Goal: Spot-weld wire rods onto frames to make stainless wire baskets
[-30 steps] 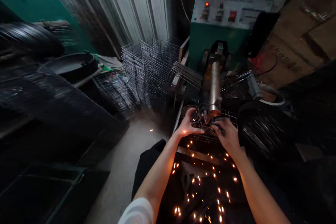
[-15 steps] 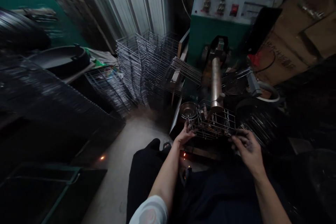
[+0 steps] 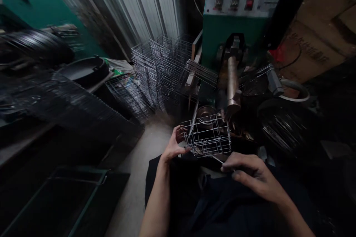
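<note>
My left hand (image 3: 175,145) grips the left end of a small wire basket (image 3: 207,137), its fingers curled around the wires. The basket is an open metal grid, tilted, above my lap and in front of the machine. My right hand (image 3: 247,172) is closed on a thin metal rod (image 3: 217,159), which points up and left to the basket's lower edge. Whether the rod touches the basket I cannot tell. Just beyond the basket is the machine's copper-coloured cylindrical arm (image 3: 233,83), apart from my hands.
The green machine (image 3: 233,26) has a control panel with a lit red lamp. Tall stacks of wire baskets (image 3: 155,70) stand left of it. A dark basin holding thin rods (image 3: 286,129) is at right. Cardboard boxes (image 3: 314,52) stand behind, and a round metal dish (image 3: 206,114) lies below the arm.
The basket has come away from the machine's arm, toward me and left, in my left hand. My right hand has drawn back, now with a thin rod showing. Sparks near the floor are gone.
</note>
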{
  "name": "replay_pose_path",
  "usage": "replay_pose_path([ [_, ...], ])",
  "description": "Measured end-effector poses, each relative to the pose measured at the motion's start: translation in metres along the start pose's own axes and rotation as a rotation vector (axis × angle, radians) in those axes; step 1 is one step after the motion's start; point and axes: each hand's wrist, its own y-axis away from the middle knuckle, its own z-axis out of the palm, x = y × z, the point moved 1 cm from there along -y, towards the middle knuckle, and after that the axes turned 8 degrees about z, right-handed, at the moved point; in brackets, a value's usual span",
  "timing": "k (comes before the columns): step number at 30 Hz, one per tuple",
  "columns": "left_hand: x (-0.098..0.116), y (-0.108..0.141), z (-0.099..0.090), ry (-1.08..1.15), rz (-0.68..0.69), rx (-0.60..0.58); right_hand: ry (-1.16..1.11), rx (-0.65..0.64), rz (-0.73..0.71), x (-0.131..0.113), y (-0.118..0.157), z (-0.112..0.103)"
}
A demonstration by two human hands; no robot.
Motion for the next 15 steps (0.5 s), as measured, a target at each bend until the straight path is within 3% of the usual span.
replay_pose_path([
  [9,0.005,0.01,0.004,-0.02,-0.06,-0.035,0.293,-0.055,-0.005,-0.022,0.016,0.006],
  [11,0.011,0.006,0.019,-0.058,-0.037,-0.072,0.344,-0.006,-0.02,-0.015,0.014,0.008],
  [15,0.016,-0.006,0.07,-0.186,0.043,-0.152,0.517,0.138,-0.057,0.017,0.0,0.007],
])
